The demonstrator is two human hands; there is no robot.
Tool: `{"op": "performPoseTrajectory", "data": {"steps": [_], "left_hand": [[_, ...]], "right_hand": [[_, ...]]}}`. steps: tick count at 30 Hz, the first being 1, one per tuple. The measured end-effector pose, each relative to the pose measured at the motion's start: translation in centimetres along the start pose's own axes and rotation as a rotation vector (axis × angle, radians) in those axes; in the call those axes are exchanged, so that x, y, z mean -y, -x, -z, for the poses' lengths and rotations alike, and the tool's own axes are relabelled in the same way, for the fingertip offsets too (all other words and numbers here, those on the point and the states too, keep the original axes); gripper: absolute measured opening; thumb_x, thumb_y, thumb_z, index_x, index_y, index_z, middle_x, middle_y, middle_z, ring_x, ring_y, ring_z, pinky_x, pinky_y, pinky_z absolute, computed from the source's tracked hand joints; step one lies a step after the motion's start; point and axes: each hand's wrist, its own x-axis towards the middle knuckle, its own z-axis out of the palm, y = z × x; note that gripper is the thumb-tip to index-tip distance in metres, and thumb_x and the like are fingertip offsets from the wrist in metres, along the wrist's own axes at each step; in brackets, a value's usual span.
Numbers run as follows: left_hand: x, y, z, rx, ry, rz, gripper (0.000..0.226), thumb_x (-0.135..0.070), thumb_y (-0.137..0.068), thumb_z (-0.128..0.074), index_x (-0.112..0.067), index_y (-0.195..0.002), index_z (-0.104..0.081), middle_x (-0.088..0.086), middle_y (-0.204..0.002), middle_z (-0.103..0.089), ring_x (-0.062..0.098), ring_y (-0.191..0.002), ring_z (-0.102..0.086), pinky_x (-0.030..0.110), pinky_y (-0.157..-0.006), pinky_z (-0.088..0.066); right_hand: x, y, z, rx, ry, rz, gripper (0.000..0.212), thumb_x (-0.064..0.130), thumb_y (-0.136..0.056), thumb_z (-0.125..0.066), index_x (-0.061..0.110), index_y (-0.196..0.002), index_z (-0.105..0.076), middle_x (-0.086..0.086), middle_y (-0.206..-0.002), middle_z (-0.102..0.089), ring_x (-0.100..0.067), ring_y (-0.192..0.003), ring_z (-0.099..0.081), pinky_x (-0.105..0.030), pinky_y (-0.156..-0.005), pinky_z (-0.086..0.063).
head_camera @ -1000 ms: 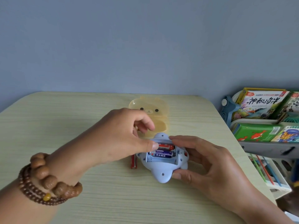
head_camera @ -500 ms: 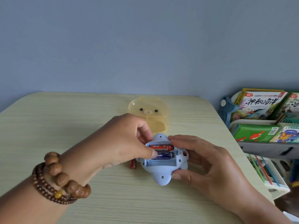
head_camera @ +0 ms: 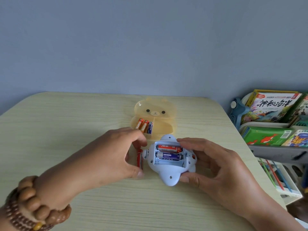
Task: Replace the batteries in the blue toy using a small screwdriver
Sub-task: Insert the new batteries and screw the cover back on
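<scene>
While left hand (head_camera: 116, 155) hovers, red battery (head_camera: 139, 160) partly hidden.

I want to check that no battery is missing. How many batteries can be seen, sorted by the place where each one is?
In the blue toy compartment: 2
In the bear-face yellow case: 3
Loose on the table beside the toy: 1
Total: 6

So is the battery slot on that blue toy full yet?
Not full. The blue toy lies with its compartment open: a red battery and a blue battery sit inside, and an empty bay shows below them.
</scene>
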Motion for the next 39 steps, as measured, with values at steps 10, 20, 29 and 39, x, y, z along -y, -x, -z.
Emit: {"op": "performPoseTrajectory", "data": {"steps": [10, 20, 29, 39], "left_hand": [[0.4, 0.2, 2.0, -0.172, 0.547, -0.111, 0.015, -0.015, -0.073, -0.086, -0.023, -0.084, -0.082, -0.013, -0.103, -0.066, 0.012, -0.081, -0.075, 0.026, -0.083, -0.06], [-3.5, -0.5, -0.1, -0.269, 0.346, -0.507, 0.034, 0.003, -0.079, -0.08, -0.02, -0.103, -0.08, -0.01, -0.103, -0.07, 0.012, -0.09, -0.072, 0.018, -0.077, -0.059], [-4.2, -0.6, -1.1, -0.223, 0.066, -0.547, 0.021, -0.01, -0.082, -0.078, -0.027, -0.093, -0.082, -0.018, -0.094, -0.076, -0.001, -0.088, -0.068, 0.016, -0.078, -0.05], [-4.1, -1.0, -1.1, -0.185, -0.01, -0.558, 0.013, -0.023, -0.08, -0.073, -0.031, -0.088, -0.078, -0.019, -0.069, -0.062, -0.001, -0.073, -0.055, 0.014, -0.067, -0.043]], "right_hand": [[0.0, 0.0, 0.0, -0.002, -0.006, -0.017, 0.063, 0.022, -0.072, -0.089, 0.022, -0.13, -0.064, 0.007, -0.13, -0.069, -0.015, -0.12, -0.067, -0.037, -0.101, -0.055], [0.3, 0.0, -0.1, -0.012, -0.032, -0.005, 0.059, 0.019, -0.072, -0.089, 0.024, -0.126, -0.065, 0.005, -0.125, -0.071, -0.016, -0.115, -0.07, -0.036, -0.097, -0.057], [0.5, 0.0, -0.1, -0.002, -0.026, 0.032, 0.057, 0.015, -0.074, -0.088, 0.021, -0.125, -0.066, 0.006, -0.125, -0.07, -0.013, -0.114, -0.07, -0.023, -0.092, -0.058], [0.6, 0.0, -0.1, 0.006, 0.003, 0.019, 0.056, 0.016, -0.077, -0.086, 0.019, -0.128, -0.065, 0.005, -0.129, -0.068, -0.015, -0.117, -0.068, -0.027, -0.094, -0.058]]}}
